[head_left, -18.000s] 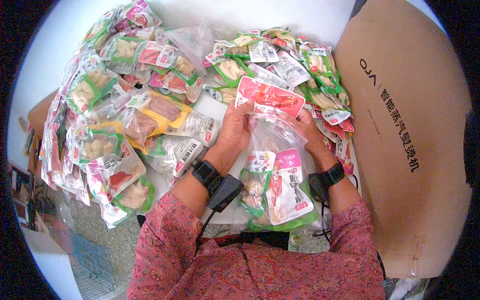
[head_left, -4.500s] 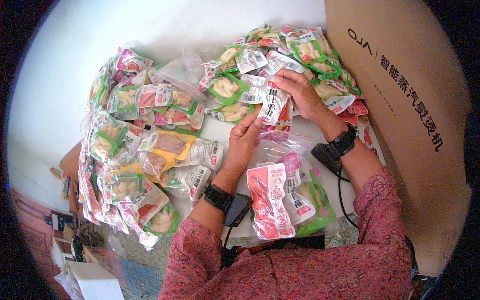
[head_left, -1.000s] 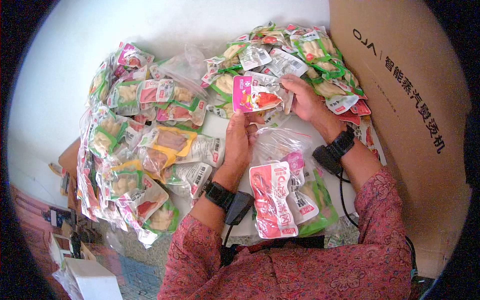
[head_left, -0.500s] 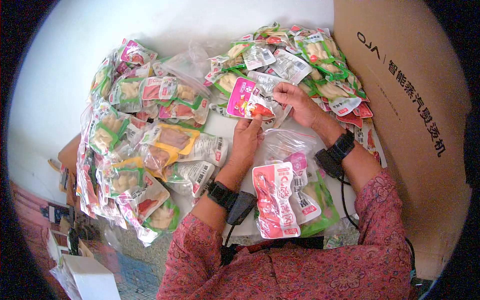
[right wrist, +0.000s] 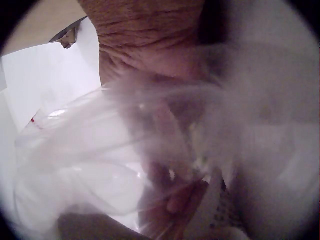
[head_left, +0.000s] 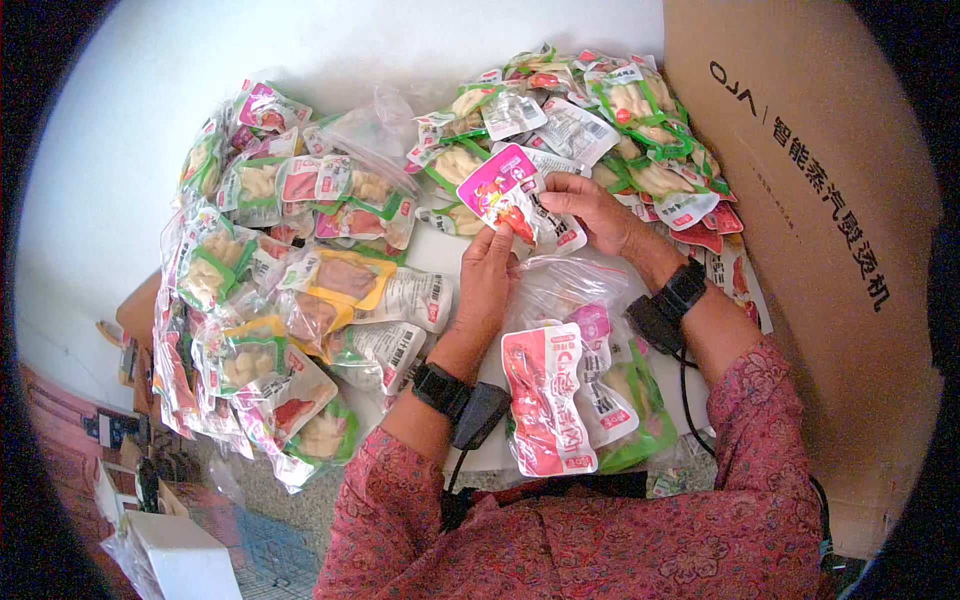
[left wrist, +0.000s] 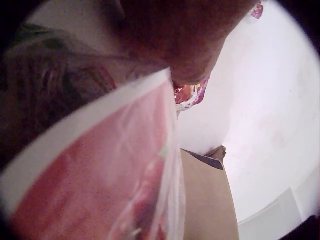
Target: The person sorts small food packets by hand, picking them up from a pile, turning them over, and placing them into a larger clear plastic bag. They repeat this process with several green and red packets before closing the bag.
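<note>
In the head view both hands hold a magenta-and-white food pouch (head_left: 508,196) printed with a picture of red food. My left hand (head_left: 487,280) pinches its lower edge, thumb on the front. My right hand (head_left: 597,215) grips its right side with thumb and fingers. Below them lies a clear zip bag (head_left: 570,285) with several pouches showing through. A red pouch (head_left: 548,400) lies at its front left. The left wrist view has the red pouch (left wrist: 110,165) large in front, below the left hand (left wrist: 175,40). Clear plastic (right wrist: 85,150) covers much of the right wrist view.
Filled clear bags of food pouches (head_left: 345,285) are heaped on the left of the white table (head_left: 430,250). Another heap of pouches (head_left: 640,110) lies at the back right. A large cardboard box (head_left: 800,300) stands along the right side.
Earlier the hands held a red pouch; a red one now lies over the zip bag. Over the last second the magenta pouch has tilted, and my right hand has moved slightly left and down.
</note>
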Action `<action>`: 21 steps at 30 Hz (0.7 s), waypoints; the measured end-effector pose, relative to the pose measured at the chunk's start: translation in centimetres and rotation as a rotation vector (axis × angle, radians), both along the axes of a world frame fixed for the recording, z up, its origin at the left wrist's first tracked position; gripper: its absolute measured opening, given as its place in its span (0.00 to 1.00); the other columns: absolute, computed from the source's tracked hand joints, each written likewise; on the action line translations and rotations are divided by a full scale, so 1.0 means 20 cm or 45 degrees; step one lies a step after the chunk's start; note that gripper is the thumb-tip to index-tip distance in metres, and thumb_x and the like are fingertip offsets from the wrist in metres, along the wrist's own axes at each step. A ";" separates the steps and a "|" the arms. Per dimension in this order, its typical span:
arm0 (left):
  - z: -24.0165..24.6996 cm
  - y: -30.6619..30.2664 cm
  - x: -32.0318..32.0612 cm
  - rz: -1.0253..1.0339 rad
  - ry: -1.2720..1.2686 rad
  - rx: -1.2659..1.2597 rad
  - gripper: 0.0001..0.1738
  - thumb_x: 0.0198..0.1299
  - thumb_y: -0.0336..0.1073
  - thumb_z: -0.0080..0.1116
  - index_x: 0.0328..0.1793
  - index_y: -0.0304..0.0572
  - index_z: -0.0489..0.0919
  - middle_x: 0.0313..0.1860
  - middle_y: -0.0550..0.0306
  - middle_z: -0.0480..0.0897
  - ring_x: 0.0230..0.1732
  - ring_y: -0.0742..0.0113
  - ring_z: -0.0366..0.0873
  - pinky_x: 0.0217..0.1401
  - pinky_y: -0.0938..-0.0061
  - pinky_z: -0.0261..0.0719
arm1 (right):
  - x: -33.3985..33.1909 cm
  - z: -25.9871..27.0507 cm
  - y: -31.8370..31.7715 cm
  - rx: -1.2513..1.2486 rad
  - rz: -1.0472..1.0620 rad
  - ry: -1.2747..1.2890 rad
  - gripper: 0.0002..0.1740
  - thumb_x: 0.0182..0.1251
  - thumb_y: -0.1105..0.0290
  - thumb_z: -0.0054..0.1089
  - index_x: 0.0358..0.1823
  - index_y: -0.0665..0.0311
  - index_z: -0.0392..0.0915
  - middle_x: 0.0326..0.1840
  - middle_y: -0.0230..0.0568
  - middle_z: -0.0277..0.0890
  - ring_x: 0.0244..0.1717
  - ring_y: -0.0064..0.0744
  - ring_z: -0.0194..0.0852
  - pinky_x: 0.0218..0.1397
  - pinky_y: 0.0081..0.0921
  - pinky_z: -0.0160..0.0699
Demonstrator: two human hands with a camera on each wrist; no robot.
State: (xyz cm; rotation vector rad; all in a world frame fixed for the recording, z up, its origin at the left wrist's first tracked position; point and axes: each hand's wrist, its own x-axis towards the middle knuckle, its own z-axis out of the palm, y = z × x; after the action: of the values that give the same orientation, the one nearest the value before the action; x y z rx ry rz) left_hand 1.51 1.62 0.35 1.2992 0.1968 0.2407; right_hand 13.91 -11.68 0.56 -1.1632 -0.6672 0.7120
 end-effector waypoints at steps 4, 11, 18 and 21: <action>-0.02 0.00 0.01 -0.020 -0.060 -0.018 0.14 0.62 0.44 0.45 0.43 0.44 0.75 0.21 0.72 0.69 0.17 0.85 0.58 0.18 0.88 0.55 | 0.02 -0.02 0.01 -0.004 -0.007 -0.013 0.12 0.57 0.64 0.54 0.38 0.63 0.71 0.33 0.29 0.72 0.34 0.16 0.69 0.38 0.16 0.70; -0.04 0.00 0.03 -0.051 -0.039 0.061 0.12 0.62 0.40 0.44 0.48 0.47 0.71 0.22 0.71 0.69 0.16 0.84 0.58 0.15 0.87 0.54 | 0.01 0.00 0.00 -0.066 -0.111 -0.375 0.10 0.57 0.62 0.54 0.32 0.62 0.70 0.28 0.24 0.67 0.30 0.13 0.63 0.33 0.13 0.64; -0.07 -0.01 0.04 -0.072 -0.057 0.034 0.12 0.58 0.36 0.50 0.48 0.45 0.70 0.25 0.69 0.72 0.15 0.84 0.60 0.14 0.87 0.56 | -0.02 0.03 0.00 -0.107 -0.170 -0.430 0.08 0.58 0.65 0.51 0.27 0.60 0.67 0.24 0.21 0.60 0.26 0.11 0.54 0.29 0.12 0.56; -0.07 -0.01 0.05 -0.085 -0.106 0.022 0.13 0.57 0.35 0.51 0.48 0.45 0.70 0.28 0.67 0.74 0.16 0.84 0.61 0.14 0.87 0.56 | -0.03 0.04 0.00 -0.106 -0.162 -0.380 0.07 0.57 0.65 0.50 0.26 0.60 0.66 0.23 0.20 0.59 0.26 0.11 0.54 0.28 0.12 0.55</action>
State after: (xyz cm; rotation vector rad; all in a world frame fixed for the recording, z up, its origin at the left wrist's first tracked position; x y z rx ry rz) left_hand 2.46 1.39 -1.10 1.3082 0.0805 0.2394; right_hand 13.38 -11.71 1.28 -1.3913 -0.8099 0.4653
